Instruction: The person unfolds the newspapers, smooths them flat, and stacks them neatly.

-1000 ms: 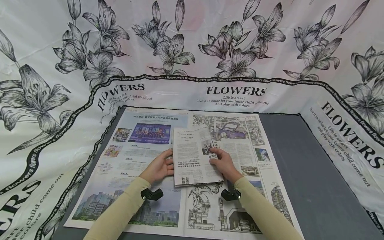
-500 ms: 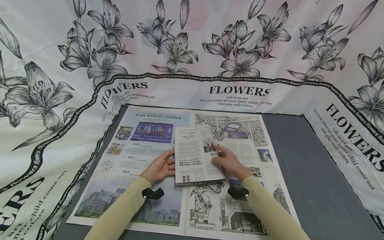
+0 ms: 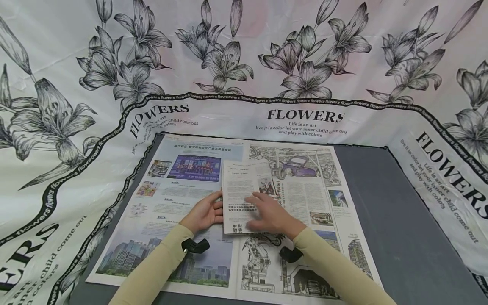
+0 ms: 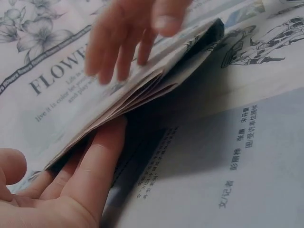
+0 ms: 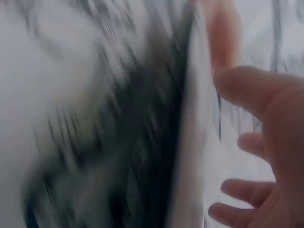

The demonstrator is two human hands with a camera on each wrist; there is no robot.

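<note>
A folded newspaper [image 3: 238, 184] lies near the middle of a large spread newspaper sheet [image 3: 187, 207]. At its left edge, the fingers of my left hand [image 3: 203, 214] reach underneath. The left wrist view shows those fingers [image 4: 92, 173] nearly straight below the stacked folds, the thumb standing apart from the paper. Over the folded newspaper's lower right part is my right hand [image 3: 272, 214], its fingers spread and holding nothing. In the left wrist view that right hand [image 4: 128, 35] hovers above the paper. The right wrist view is badly blurred.
Beneath the sheet is a grey tabletop [image 3: 396, 220], showing mostly along the right side. A white floral-printed cloth [image 3: 228, 116] surrounds the table at the back and both sides. Dark bands with small devices [image 3: 195, 245] sit on both wrists.
My right hand has let go of the folded newspaper's right edge and moved left over its face. The left hand stays at the left edge. The head view has shifted slightly.
</note>
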